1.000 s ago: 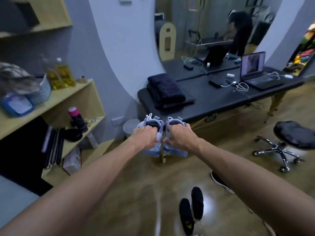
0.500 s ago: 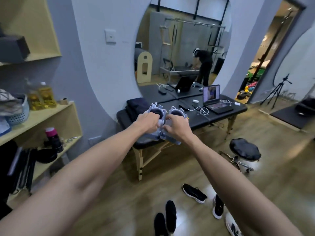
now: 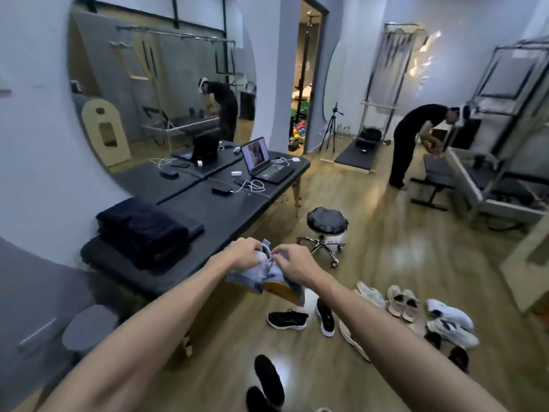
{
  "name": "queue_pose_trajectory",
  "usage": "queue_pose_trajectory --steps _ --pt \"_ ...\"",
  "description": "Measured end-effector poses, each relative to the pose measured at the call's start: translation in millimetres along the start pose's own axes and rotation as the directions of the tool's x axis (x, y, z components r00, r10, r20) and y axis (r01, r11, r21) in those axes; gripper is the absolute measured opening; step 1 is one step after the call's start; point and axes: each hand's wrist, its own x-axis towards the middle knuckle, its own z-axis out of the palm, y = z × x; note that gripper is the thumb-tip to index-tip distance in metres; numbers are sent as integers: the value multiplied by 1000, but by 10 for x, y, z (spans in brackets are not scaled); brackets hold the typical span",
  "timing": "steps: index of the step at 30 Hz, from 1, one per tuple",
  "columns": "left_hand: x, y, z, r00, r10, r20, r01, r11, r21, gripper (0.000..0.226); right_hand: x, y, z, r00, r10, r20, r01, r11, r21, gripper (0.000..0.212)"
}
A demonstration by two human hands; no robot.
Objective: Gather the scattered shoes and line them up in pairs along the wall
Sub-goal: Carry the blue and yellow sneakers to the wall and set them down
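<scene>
Your left hand (image 3: 248, 254) and right hand (image 3: 292, 264) each grip one pale shoe (image 3: 264, 273), pressed side by side: paired before placing. Others litter the floor (image 3: 386, 263).

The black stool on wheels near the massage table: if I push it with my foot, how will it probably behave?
The black stool stands on a chrome castor base, so it would likely roll easily on the glossy wooden floor. Pushed high on its single post, it may tip slightly.

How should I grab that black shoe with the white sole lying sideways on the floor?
Probably from above, by the open collar at the heel of the black shoe. It sits upright on its sole, opening up, so fingers can hook inside; its low toe gives less to pinch.
</scene>
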Motion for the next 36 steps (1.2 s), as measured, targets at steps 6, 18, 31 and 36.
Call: queue_pose_trajectory --steps 6,18,31,36 --pt "504 1000 471 972 217 89 -207 973 -106 32 -513 813 -441 968 229 -103 -236 970 -62 31" --pt "592 4354 1604 726 664 178 -651 747 -133 22 -2744 2529 -2339 726 572 -381 -574 810 122 37" --pt "-445 7391 3285 342 937 -68 -901 306 -308 32 -5561 3764 -3290 242 671 -701 -737 597 317 32" --pt "-781 8343 3997 202 978 -50 -907 168 -386 36 -6424 4222 -3527 51 748 -662 -786 439 435 35"
